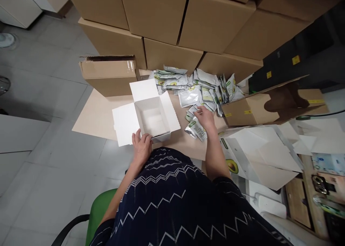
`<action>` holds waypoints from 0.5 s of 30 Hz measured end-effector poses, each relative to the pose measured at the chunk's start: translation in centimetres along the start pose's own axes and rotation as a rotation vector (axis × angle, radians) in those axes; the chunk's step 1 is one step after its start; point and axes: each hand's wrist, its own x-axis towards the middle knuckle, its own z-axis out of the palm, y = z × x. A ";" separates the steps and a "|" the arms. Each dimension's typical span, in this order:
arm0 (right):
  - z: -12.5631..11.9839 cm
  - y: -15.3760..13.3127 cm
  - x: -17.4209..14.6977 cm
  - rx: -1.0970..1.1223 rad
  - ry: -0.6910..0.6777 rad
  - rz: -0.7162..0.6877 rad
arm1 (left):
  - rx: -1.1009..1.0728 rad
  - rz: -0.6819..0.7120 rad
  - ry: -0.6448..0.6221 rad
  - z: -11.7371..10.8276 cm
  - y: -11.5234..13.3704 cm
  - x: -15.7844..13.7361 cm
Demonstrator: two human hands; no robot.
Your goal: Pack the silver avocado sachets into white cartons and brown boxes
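An open white carton (152, 118) stands on the table with its flaps folded out, its white inside floor showing. My left hand (142, 145) is at its near left corner, the fingers bent over the edge and gripping it. To the right of the carton, my right hand (207, 119) reaches into the loose sachets, its fingers closed at the top of a silver-white sachet (198, 129) marked "Super Meal". A pile of similar sachets (190, 95) with avocado pictures lies just beyond that hand.
Large brown cartons (159, 16) are stacked behind the table. A smaller brown box (110, 73) stands at the back left, and an open cardboard box (258, 109) at the right. Flattened white cartons (258, 149) lie nearer me. A green chair (101, 206) is at lower left.
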 end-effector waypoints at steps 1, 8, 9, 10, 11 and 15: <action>-0.3 1.9 0.9 -0.175 -0.019 0.119 | -0.001 -0.002 0.001 0.0 0.0 0.0; 2.5 8.3 2.6 -0.536 -0.255 0.514 | -0.003 -0.006 -0.011 0.1 0.0 0.2; 2.8 8.2 2.4 -0.536 -0.238 0.513 | -0.004 -0.009 -0.013 0.1 0.1 0.2; 3.0 8.0 2.2 -0.536 -0.208 0.515 | -0.005 -0.014 -0.014 0.1 0.1 0.2; 3.1 7.6 2.1 -0.527 -0.178 0.505 | -0.007 -0.018 -0.014 0.1 0.1 0.2; 2.6 6.8 2.0 -0.394 -0.192 0.409 | -0.010 -0.029 -0.016 0.0 0.3 0.2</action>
